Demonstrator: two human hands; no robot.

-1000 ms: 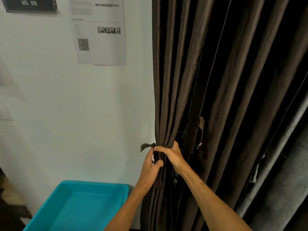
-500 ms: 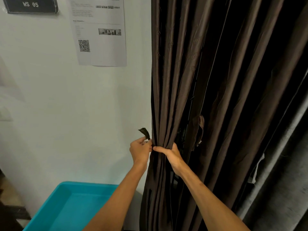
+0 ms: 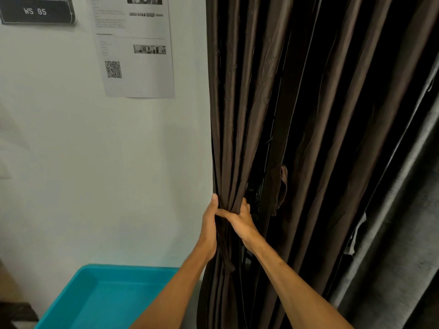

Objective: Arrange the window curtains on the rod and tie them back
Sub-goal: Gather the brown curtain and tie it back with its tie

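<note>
A dark brown curtain (image 3: 237, 103) hangs in long folds beside the white wall. Its left folds are gathered into a bunch at about waist height. My left hand (image 3: 209, 224) wraps round the bunch from the wall side, thumb pointing up along the curtain's edge. My right hand (image 3: 241, 220) grips the same bunch from the right, thumb lying across the front. A brown tie-back strap (image 3: 281, 186) hangs loose among the folds to the right of my hands. The rod is out of view.
A turquoise plastic tub (image 3: 102, 298) stands on the floor below, left of the curtain. A printed sheet with a QR code (image 3: 135, 48) and a black "WS 05" sign (image 3: 35, 11) hang on the wall. A grey curtain (image 3: 399, 245) hangs at the right.
My left hand pinched a small strap end left of the curtain; that end is no longer visible and the hand now wraps round the gathered folds. The right hand kept its grip.
</note>
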